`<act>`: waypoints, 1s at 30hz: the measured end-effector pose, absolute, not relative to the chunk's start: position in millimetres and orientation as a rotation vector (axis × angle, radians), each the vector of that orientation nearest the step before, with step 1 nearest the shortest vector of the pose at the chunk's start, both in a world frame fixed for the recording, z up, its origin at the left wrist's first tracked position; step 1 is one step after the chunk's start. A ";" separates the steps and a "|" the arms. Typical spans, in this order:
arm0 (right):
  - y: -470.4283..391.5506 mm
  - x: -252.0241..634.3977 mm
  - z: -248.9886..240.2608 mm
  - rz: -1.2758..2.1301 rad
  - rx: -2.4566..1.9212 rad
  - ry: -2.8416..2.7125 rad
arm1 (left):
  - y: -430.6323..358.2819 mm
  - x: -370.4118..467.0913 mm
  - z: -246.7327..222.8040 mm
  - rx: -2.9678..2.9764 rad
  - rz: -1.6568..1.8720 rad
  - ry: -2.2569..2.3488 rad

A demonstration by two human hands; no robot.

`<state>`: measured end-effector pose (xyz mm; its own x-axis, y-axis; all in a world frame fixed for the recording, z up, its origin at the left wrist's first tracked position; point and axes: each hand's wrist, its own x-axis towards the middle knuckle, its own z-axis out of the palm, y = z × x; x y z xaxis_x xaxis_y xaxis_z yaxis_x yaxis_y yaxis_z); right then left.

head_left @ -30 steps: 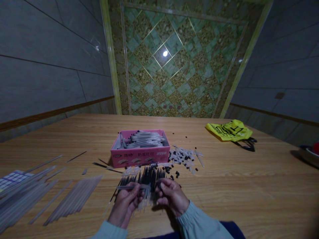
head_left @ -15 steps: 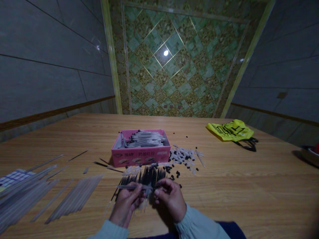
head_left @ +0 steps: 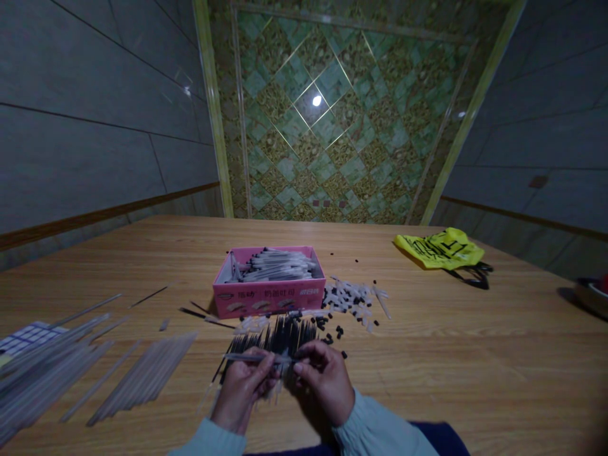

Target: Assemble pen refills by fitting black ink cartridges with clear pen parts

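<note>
Closed round a translucent pen tube (head_left: 247,357), my left hand (head_left: 244,386) is above the near middle of the table. My right hand (head_left: 325,379) pinches at the tube's right end; whatever small piece lies between its fingertips is too small to make out. Under and behind both hands lies a pile of dark refills (head_left: 285,332). A pink box (head_left: 270,299) beyond them holds many assembled pens (head_left: 280,265). Small clear and black caps (head_left: 351,297) are scattered to the box's right.
Clear tubes lie in rows (head_left: 142,373) and in a larger heap (head_left: 52,373) on the left of the wooden table (head_left: 451,354). A checked cloth (head_left: 28,339) is at the left edge. A yellow bag (head_left: 441,249) lies back right, a bowl (head_left: 591,297) at the right edge.
My left hand and the tube have shifted very slightly to the right. My right hand stays almost in place.
</note>
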<state>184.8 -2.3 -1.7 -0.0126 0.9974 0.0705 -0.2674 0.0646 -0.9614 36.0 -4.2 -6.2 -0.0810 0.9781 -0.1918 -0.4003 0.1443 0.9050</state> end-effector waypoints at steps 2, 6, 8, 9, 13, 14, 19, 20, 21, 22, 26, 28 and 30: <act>-3.3 185.6 -1.9 1.249 -0.978 -1.089 | -4.2 36.2 -6.3 0.744 1.327 1.071; -3.8 184.1 -6.2 1.231 -0.995 -1.128 | -3.3 37.4 -8.2 0.792 1.333 1.066; -3.0 182.3 -10.3 1.252 -0.994 -1.108 | -2.6 38.0 -10.0 0.821 1.352 1.066; -2.5 181.6 -12.9 1.258 -0.997 -1.102 | -2.3 38.2 -11.0 0.836 1.358 1.068; 0.0 182.6 -22.0 1.294 -1.063 -1.230 | -1.0 37.3 -14.4 0.879 1.353 1.075; 0.3 183.7 -22.8 1.304 -1.082 -1.270 | -0.6 36.6 -14.9 0.884 1.354 1.079; -0.7 187.8 -17.3 1.038 -1.033 -1.414 | 0.5 33.8 -16.6 0.883 1.362 1.103; -1.0 188.1 -16.9 1.006 -1.026 -1.427 | 0.3 33.8 -16.9 0.881 1.359 1.100; -1.2 188.3 -17.3 1.016 -1.033 -1.438 | 0.0 33.9 -17.0 0.880 1.353 1.094; -1.2 188.5 -18.3 1.049 -1.051 -1.450 | -0.3 34.1 -17.0 0.883 1.345 1.086; -0.6 190.8 -21.4 1.063 -1.129 -1.576 | -0.8 33.4 -13.7 0.907 1.309 1.068; -0.7 191.5 -19.2 0.961 -1.105 -1.588 | -0.5 32.0 -11.3 0.898 1.298 1.063; -1.2 191.3 -15.9 0.935 -1.058 -1.552 | -0.2 30.9 -9.7 0.881 1.297 1.056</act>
<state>191.3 -1.2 -15.9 -0.1214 0.9458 0.3013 0.1758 0.3192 -0.9312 30.9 -0.2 -9.7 -0.0291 0.9935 -0.1101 -0.3096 0.0958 0.9460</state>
